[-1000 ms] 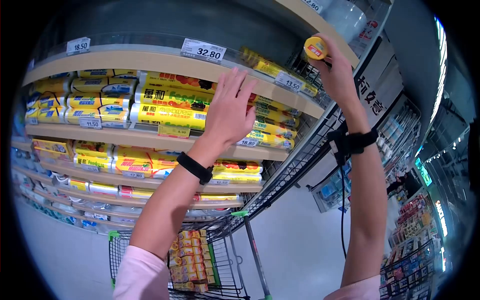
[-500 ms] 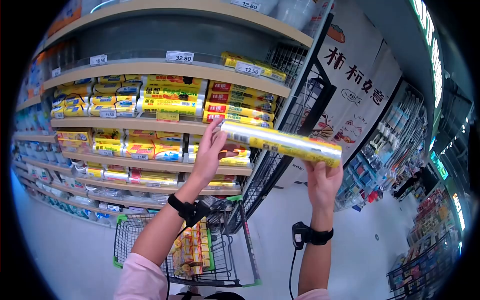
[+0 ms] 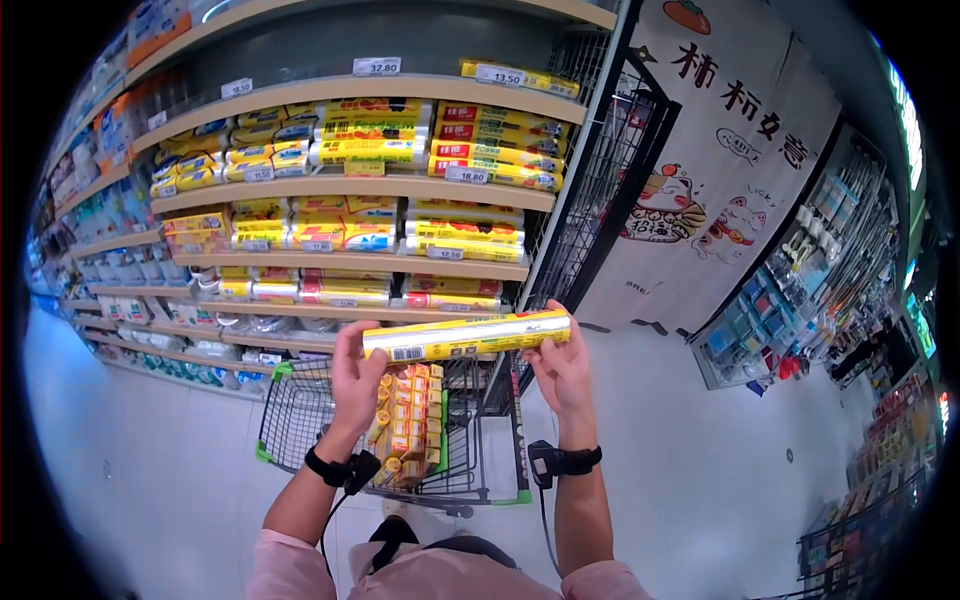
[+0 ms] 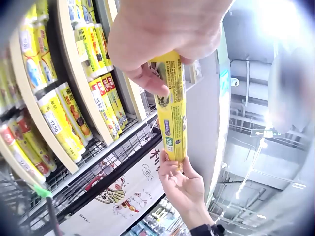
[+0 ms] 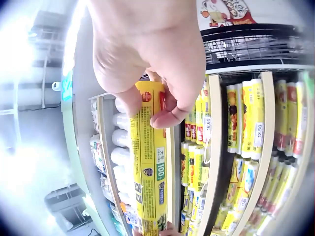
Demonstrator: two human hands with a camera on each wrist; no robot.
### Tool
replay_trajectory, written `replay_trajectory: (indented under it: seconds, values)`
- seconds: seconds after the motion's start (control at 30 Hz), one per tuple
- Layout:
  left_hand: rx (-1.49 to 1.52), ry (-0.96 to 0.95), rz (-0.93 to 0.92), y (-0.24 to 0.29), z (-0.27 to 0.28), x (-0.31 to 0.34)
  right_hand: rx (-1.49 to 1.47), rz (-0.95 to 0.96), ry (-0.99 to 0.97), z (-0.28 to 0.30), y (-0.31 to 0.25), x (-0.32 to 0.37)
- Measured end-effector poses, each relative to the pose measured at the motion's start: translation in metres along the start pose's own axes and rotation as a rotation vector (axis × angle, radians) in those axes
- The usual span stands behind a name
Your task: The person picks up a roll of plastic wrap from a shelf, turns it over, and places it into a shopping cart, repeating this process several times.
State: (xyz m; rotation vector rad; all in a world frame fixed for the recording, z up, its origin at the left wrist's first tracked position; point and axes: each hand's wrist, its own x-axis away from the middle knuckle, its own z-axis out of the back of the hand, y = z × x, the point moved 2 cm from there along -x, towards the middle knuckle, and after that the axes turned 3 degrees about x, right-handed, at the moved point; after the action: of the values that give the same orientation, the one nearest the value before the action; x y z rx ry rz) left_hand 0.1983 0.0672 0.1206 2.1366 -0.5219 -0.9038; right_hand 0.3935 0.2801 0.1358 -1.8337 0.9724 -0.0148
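A long yellow roll of plastic food bags (image 3: pixel 467 335) is held almost level in front of the body, above the shopping cart. My left hand (image 3: pixel 355 378) grips its left end, thumb on the near side and fingers behind. At the other end my right hand (image 3: pixel 562 365) holds it the same way. In the left wrist view the roll (image 4: pixel 173 113) stretches from the left hand to the right hand (image 4: pixel 183 189). Printed text and a green "100" label show on the roll (image 5: pixel 150 147) in the right wrist view.
A cart (image 3: pixel 300 420) with several stacked yellow-orange packages (image 3: pixel 408 425) stands below the hands. Ahead, shelves (image 3: pixel 350 187) carry yellow rolls behind price tags. A black mesh rack end (image 3: pixel 600 180) and a printed curtain (image 3: pixel 690 200) stand to the right.
My right hand has brought the roll down from the top shelf to above the cart. The left hand has come off the shelf and now grips the roll's left end.
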Motion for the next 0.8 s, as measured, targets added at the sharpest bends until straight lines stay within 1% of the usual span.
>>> replay_trajectory:
  seconds: [0.03,0.1,0.17,0.23,0.33,0.37,0.4,0.47,0.53,0.57,0.63,0.73,0.77,0.8]
  values:
    - [-0.037,0.014,-0.016,-0.001,0.011,0.014,0.021,-0.021,0.005,-0.004,0.008,0.004]
    - [-0.071,0.015,-0.037,0.007,0.025,0.031,-0.018,-0.122,0.024,-0.008,0.031,0.010]
    - [-0.152,-0.004,-0.066,0.014,0.036,0.041,-0.006,-0.195,0.009,-0.007,0.062,0.016]
    - [-0.193,0.002,-0.062,0.021,0.047,0.048,-0.059,-0.258,0.039,-0.013,0.092,0.024]
    - [-0.547,-0.101,-0.276,0.042,0.067,0.042,-0.115,-0.367,0.103,-0.028,0.139,0.033]
    - [-0.682,-0.130,-0.264,0.046,0.078,0.042,-0.141,-0.397,0.129,-0.036,0.155,0.031]
    - [-0.729,-0.160,-0.301,0.055,0.086,0.041,-0.163,-0.431,0.159,-0.043,0.172,0.033]
    - [-0.818,-0.226,-0.376,0.072,0.097,0.035,-0.215,-0.459,0.147,-0.055,0.204,0.034]
    - [-0.836,-0.228,-0.372,0.080,0.119,0.034,-0.292,-0.486,0.169,-0.076,0.228,0.032]
    - [-0.853,-0.240,-0.381,0.084,0.130,0.033,-0.335,-0.490,0.218,-0.086,0.240,0.032]
    - [-0.893,-0.265,-0.431,0.086,0.156,0.032,-0.228,-0.473,0.229,-0.107,0.258,0.032]
    - [-0.899,-0.190,-0.303,0.094,0.195,0.032,-0.141,-0.414,0.274,-0.128,0.277,0.029]
    - [-0.911,-0.158,-0.296,0.094,0.210,0.032,-0.135,-0.397,0.293,-0.134,0.278,0.028]
    - [-0.849,-0.098,-0.240,0.094,0.224,0.032,-0.128,-0.385,0.312,-0.140,0.279,0.030]
